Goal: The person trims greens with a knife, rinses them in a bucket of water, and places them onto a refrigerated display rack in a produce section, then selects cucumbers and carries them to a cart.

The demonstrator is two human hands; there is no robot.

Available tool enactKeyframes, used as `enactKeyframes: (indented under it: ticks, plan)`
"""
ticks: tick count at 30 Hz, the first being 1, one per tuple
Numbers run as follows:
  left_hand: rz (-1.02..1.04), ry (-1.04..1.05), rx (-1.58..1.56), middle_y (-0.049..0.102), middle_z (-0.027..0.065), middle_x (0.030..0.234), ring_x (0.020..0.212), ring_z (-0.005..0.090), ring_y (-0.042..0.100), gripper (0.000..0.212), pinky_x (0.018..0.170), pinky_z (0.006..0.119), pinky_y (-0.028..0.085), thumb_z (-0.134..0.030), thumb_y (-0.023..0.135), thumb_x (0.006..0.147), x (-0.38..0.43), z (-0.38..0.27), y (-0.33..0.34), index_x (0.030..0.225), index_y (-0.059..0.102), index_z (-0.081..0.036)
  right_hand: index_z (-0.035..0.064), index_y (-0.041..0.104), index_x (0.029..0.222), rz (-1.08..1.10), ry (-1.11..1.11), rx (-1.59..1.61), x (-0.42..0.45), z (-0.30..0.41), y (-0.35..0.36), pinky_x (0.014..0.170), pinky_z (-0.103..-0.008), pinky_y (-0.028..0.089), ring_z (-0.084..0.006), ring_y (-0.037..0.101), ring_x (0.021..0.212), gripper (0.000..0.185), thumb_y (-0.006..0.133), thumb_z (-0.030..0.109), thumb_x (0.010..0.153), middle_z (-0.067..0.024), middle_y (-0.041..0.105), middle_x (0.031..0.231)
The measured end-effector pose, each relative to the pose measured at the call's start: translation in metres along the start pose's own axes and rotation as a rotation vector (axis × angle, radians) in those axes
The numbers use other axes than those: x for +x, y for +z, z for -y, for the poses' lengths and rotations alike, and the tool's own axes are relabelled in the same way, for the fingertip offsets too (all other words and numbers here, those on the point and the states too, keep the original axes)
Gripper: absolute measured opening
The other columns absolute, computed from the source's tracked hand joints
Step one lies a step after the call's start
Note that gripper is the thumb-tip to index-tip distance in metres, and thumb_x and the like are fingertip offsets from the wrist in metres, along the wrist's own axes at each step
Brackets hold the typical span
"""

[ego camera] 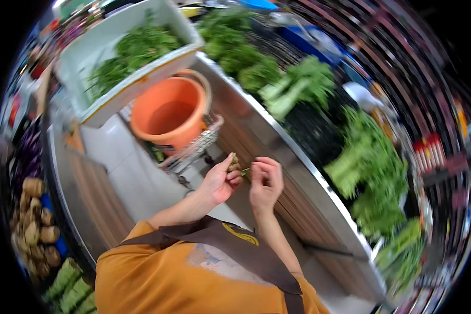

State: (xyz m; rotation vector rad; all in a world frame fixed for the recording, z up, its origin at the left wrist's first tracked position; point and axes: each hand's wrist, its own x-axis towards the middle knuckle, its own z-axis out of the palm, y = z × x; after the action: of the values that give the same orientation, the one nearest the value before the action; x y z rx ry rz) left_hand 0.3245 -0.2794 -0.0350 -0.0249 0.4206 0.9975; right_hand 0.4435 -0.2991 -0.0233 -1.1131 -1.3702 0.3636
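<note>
My left hand (223,181) is in front of my apron, its fingers closed on a small green piece of plant (243,172), most of which the fingers cover. A thin pale stem sticks out of it toward my right hand (266,183). That hand is blurred, with its fingers curled and the tips close to the stem. Whether it pinches anything cannot be made out. Beyond both hands, an orange bucket (168,112) rests in a wire cart (196,147).
A white foam box (72,84) of leafy greens (147,45) stands beyond the bucket. Along the right, a metal-edged counter (282,133) carries bunches of leafy vegetables (371,168). On the left stand brown root vegetables (33,227) and pale green vegetables (68,286). Tiled floor (117,165) shows between.
</note>
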Motion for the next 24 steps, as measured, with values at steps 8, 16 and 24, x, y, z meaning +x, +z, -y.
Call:
enactKeyframes:
  ticks: [8,16,24]
  plan:
    - [0.105,1.012,0.256,0.046,-0.0014,0.073,0.06,0.0089,0.044,0.008,0.055,0.022,0.039,-0.014,0.054,0.087,-0.038,-0.294,0.05,0.093,0.053,-0.008,0.0008,0.053,0.083,0.282,-0.026,0.354,0.063,0.024,0.15,0.072,-0.0235,0.04,-0.013,0.05,0.079,0.003,0.053,-0.002,0.084,-0.0063,0.054,0.084]
    - [-0.827,0.93,1.998,0.059,0.0097,0.091,0.079,0.0196,0.057,0.032,0.068,0.032,0.046,-0.03,0.059,0.077,-0.002,-0.583,-0.016,0.095,0.06,-0.004,0.0001,0.054,0.082,0.416,0.373,0.4,0.059,-0.003,0.193,0.066,-0.0206,0.037,-0.0088,0.046,0.072,0.006,0.053,0.004,0.086,-0.0016,0.051,0.078]
    - [-0.638,0.9,1.965,0.064,0.0109,0.096,0.088,0.0217,0.061,0.04,0.076,0.031,0.048,-0.044,0.06,0.071,-0.016,-0.552,0.014,0.091,0.067,-0.01,-0.0001,0.056,0.083,0.722,0.318,0.363,0.08,-0.028,0.205,0.062,-0.0186,0.036,-0.0068,0.045,0.066,0.009,0.055,0.009,0.086,0.0005,0.051,0.073]
